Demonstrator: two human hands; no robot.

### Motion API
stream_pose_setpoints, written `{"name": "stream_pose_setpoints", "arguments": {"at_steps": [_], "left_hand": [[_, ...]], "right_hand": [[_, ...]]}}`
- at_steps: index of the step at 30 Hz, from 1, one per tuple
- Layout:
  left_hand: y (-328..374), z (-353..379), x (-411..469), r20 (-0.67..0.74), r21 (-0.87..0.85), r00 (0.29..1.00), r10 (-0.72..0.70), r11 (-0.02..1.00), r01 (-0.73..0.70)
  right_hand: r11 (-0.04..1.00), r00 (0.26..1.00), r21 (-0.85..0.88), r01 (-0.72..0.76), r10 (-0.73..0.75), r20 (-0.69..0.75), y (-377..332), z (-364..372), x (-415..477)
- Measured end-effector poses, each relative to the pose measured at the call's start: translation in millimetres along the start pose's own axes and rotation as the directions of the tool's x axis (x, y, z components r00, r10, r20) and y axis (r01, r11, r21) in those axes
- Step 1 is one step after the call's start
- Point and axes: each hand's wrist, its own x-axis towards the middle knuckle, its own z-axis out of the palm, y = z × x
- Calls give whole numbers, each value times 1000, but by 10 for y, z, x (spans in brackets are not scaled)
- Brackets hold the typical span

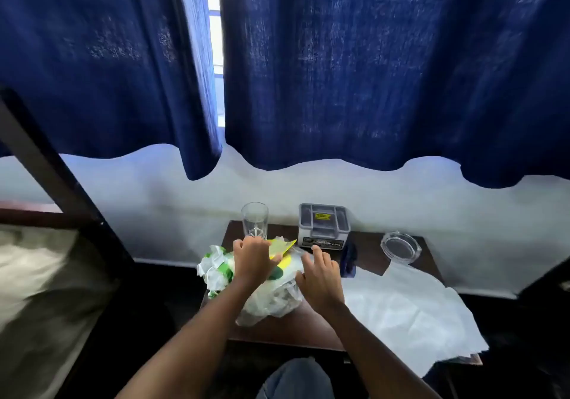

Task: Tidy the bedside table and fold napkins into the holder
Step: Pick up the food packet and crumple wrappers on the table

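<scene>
Plainly, the napkins [410, 303] are lying unfolded over the right half of the desk [296, 329] and hanging past its near edge. The grey holder [324, 224] at the back is showing no napkin inside, so I am judging the task barely begun. I am dealing with the litter first: my left hand [251, 258] is reaching over the crumpled plastic wrappers [271, 300], its grip curling round a yellow wrapper [282, 247], while my right hand [320, 275] is resting on the heap, fingers spread and holding nothing, with a glass [254, 221] and an ashtray [401, 247] standing behind.
</scene>
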Motion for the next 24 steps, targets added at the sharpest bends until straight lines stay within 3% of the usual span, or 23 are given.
{"name": "stream_pose_setpoints", "arguments": {"at_steps": [3, 7, 10, 13, 14, 15, 17, 18, 21, 24], "left_hand": [[70, 96, 60, 137, 120, 991, 5, 993, -22], [6, 197, 82, 133, 39, 991, -18, 999, 13], [29, 118, 76, -21, -122, 999, -34, 992, 31], [132, -140, 62, -108, -396, 982, -152, 913, 98], [174, -237, 71, -76, -531, 976, -206, 837, 136], [214, -338, 82, 0, -693, 967, -255, 697, 184], [290, -454, 98, 172, -914, 946, -274, 314, 257], [327, -486, 93, 239, -940, 936, -257, 180, 289], [442, -510, 29, 330, -933, 926, -181, 84, 349], [597, -515, -85, 329, -938, 940, -91, 81, 337]], "right_hand": [[999, 998, -25, 48, -49, -35, 141, 26, -13], [998, 998, -55, -25, 21, -65, 542, -12, -23], [991, 989, -40, -128, 124, -83, 782, -21, -105], [956, 967, 191, -222, 241, -83, 877, 4, -152], [908, 955, 329, -258, 292, -57, 867, -6, -139], [826, 945, 477, -300, 326, 29, 830, -51, -113], [561, 914, 732, -387, 335, 227, 727, -173, -48], [417, 903, 811, -410, 312, 296, 672, -255, -25], [118, 889, 904, -412, 269, 370, 541, -489, 17], [13, 887, 910, -414, 231, 400, 475, -629, 53]]}}
